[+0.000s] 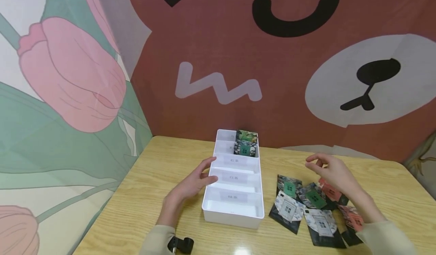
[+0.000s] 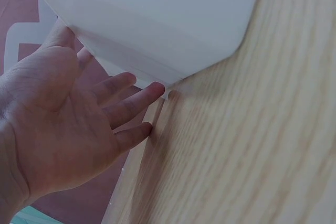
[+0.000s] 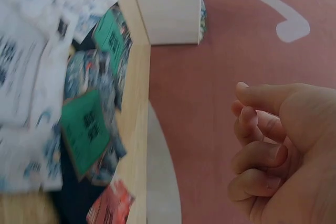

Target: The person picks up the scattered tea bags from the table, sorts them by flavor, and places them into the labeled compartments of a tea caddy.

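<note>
A white divided box (image 1: 233, 221) stands lengthwise on the table, its compartments labelled in Chinese characters. My left hand (image 1: 193, 180) rests against its left side, thumb and fingertips at the rim; in the left wrist view the fingers (image 2: 128, 103) lie extended along the box wall. Two tea packets, one with a green leafy print (image 1: 246, 135) and one with a dark green label (image 1: 245, 149), stand in the two rear compartments. My right hand (image 1: 335, 173) hovers above the loose packets, holding nothing, its fingers (image 3: 257, 156) loosely curled with the thumb near the index finger.
Right of the box lie several tea packets: white-labelled ones (image 1: 321, 224) in front, green-labelled ones (image 1: 315, 197) behind, and red-labelled ones (image 1: 331, 191) under and beside the right forearm. A printed backdrop (image 1: 211, 118) rises behind the wooden table (image 1: 133, 194).
</note>
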### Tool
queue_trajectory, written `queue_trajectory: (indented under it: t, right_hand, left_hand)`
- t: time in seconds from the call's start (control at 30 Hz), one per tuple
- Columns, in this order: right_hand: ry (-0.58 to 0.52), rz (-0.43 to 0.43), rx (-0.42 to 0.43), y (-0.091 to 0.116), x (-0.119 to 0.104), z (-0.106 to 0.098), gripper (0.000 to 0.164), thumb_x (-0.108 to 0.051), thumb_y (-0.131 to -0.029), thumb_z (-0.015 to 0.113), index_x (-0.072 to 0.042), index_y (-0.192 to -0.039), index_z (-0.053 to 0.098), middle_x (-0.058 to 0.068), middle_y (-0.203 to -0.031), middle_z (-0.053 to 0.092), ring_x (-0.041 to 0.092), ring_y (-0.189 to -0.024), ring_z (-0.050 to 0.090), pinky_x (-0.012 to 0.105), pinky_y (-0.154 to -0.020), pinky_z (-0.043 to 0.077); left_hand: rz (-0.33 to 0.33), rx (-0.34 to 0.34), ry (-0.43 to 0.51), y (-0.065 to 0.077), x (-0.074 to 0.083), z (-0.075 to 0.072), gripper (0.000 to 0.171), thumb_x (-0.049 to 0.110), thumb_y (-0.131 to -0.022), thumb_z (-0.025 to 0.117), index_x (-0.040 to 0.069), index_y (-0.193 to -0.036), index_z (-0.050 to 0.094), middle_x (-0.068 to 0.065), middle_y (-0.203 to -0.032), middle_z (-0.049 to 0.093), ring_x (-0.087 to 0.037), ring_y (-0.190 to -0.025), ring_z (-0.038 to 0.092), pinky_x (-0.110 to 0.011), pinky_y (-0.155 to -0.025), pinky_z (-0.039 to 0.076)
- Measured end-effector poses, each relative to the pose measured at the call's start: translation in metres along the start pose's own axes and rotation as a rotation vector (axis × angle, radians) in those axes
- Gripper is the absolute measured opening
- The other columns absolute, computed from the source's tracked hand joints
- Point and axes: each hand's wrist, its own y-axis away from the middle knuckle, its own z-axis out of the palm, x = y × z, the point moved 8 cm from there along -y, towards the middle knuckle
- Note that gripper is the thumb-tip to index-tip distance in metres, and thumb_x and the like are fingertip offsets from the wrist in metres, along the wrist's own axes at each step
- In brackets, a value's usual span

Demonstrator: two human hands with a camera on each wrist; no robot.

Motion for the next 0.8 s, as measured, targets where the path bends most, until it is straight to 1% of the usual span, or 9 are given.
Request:
queue_trajectory:
  t: [0.17,0.33,0.53,0.67,0.8]
  right_hand:
    - [0.002,0.032,-0.019,0.007,0.012,-0.002,0.045,-0.045,-0.099,0.057,-0.006,-0.121,0.064,0.011,-0.086,0.062,0.015,-0.049,0.042,0.03,-0.044,0.035]
    - [0.009,0.058,-0.037,0.013,0.025,-0.002,0.048,-0.046,-0.099,0.057,-0.004,-0.122,0.063,0.01,-0.082,0.062,0.014,-0.046,0.04,0.029,-0.043,0.035]
    - [0.043,0.095,-0.056,0.021,0.044,-0.008,0.054,-0.051,-0.099,0.055,-0.004,-0.125,0.062,0.01,-0.085,0.061,0.013,-0.053,0.042,0.029,-0.046,0.034]
    - [0.077,0.112,-0.066,0.026,0.059,-0.013,0.056,-0.051,-0.099,0.054,-0.002,-0.126,0.061,0.009,-0.085,0.062,0.013,-0.059,0.043,0.029,-0.05,0.031]
    - [0.085,0.119,-0.085,0.029,0.071,-0.015,0.056,-0.05,-0.1,0.054,-0.001,-0.126,0.061,0.008,-0.085,0.062,0.012,-0.06,0.044,0.03,-0.052,0.03]
  left_hand:
    - [0.0,0.005,-0.001,0.001,0.002,-0.001,0.065,0.03,-0.099,0.062,0.036,-0.154,0.028,-0.011,-0.162,0.024,-0.036,-0.139,0.043,-0.055,-0.11,0.039]
    - [-0.001,0.004,-0.009,0.001,0.0,0.0,0.065,0.032,-0.099,0.062,0.037,-0.154,0.028,-0.012,-0.162,0.023,-0.037,-0.139,0.042,-0.056,-0.11,0.039]
    - [-0.007,0.008,-0.007,0.001,-0.001,0.0,0.065,0.035,-0.098,0.063,0.038,-0.153,0.029,-0.011,-0.163,0.023,-0.038,-0.141,0.04,-0.058,-0.111,0.037]
    - [-0.011,0.009,-0.008,0.001,-0.001,0.0,0.065,0.036,-0.098,0.063,0.04,-0.153,0.029,-0.01,-0.162,0.024,-0.037,-0.14,0.041,-0.058,-0.111,0.037]
    - [-0.01,0.01,-0.007,0.0,0.0,-0.001,0.064,0.035,-0.098,0.063,0.039,-0.153,0.029,-0.01,-0.162,0.025,-0.037,-0.139,0.042,-0.057,-0.11,0.038]
